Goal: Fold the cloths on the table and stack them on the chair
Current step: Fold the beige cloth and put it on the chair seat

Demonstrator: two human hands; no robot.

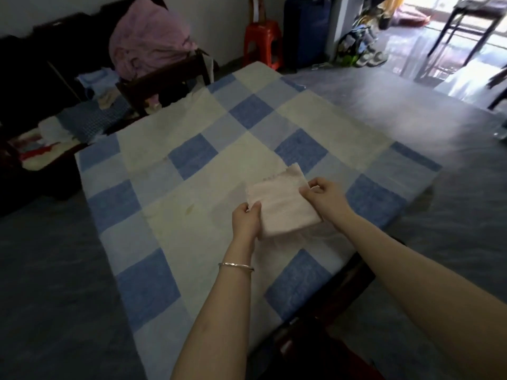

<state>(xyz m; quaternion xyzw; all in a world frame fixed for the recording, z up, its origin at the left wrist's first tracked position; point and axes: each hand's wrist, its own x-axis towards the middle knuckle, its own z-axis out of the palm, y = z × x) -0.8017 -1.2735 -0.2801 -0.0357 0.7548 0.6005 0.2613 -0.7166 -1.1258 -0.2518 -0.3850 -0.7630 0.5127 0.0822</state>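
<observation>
A pale pink folded cloth (pixel 279 201) is held just above the table (pixel 192 193), which is covered by a blue and cream checked tablecloth. My left hand (pixel 247 220) grips the cloth's near left corner. My right hand (pixel 323 196) pinches its right edge. At the far left a dark wooden chair (pixel 164 78) stands against the table's edge, with folded blue, checked and white cloths (pixel 82 122) stacked on the seats beside it.
A pink garment (pixel 148 37) is heaped over the chair back. A red plastic stool (pixel 263 39) and a dark blue suitcase (pixel 307 28) stand by the far wall. Shoes (pixel 370 57) lie on the grey floor, and a dark stool (pixel 472 20) stands at the top right.
</observation>
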